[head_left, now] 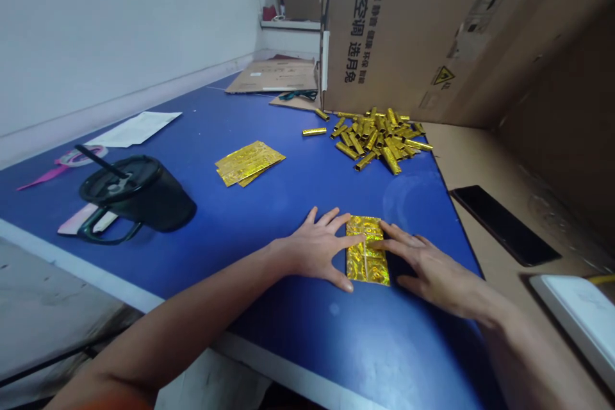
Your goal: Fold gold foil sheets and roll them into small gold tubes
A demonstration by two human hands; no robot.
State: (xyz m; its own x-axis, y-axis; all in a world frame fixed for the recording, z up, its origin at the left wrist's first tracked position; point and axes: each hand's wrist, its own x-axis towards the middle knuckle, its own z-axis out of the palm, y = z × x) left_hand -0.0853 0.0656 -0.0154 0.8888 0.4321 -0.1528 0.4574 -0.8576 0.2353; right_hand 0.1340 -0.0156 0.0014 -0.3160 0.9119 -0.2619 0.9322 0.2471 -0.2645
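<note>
A shiny gold foil sheet (358,262) lies flat on the blue table, with a pale line running down its middle. My left hand (324,245) is spread at its left side, one fingertip reaching onto the sheet near the line. From the right, my right hand (420,262) rests with fingers stretched over the sheet's right edge. Beyond them is a heap of small gold foil tubes (379,134), with one loose gold tube (314,132) to its left. A stack of flat gold sheets (247,163) lies farther left.
A dark lidded mug (158,198) with a straw stands at the left, near a tape roll (84,155) and white paper (137,129). A large cardboard box (398,32) rises behind the heap. To the right are a black phone (504,223) and a white object (576,314).
</note>
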